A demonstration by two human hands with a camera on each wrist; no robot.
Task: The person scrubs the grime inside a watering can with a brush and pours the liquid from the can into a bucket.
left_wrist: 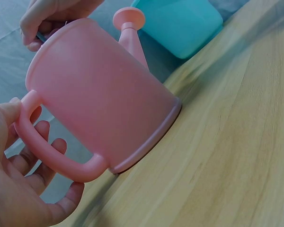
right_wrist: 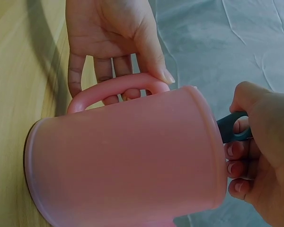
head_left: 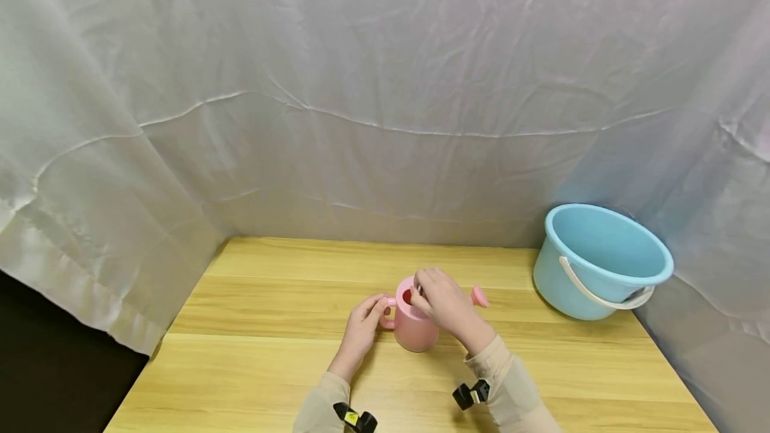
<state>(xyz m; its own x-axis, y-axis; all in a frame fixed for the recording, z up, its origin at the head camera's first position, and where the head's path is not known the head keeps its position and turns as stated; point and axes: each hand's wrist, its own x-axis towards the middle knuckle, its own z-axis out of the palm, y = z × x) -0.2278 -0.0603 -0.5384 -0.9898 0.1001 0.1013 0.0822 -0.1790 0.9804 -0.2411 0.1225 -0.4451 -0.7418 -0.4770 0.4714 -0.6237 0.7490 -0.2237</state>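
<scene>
Right wrist view: the right hand has its fingers closed on a dark handle with an oval hole, which sticks out of the mouth of the pink watering can; whatever is below the rim is hidden. The left hand grips the can's looped handle, fingers partly curled around it and thumb against its upper end. The can stands upright on the worktop, spout to the right. Well apart, at the far right, sits a blue bucket, near a pale curtain.
</scene>
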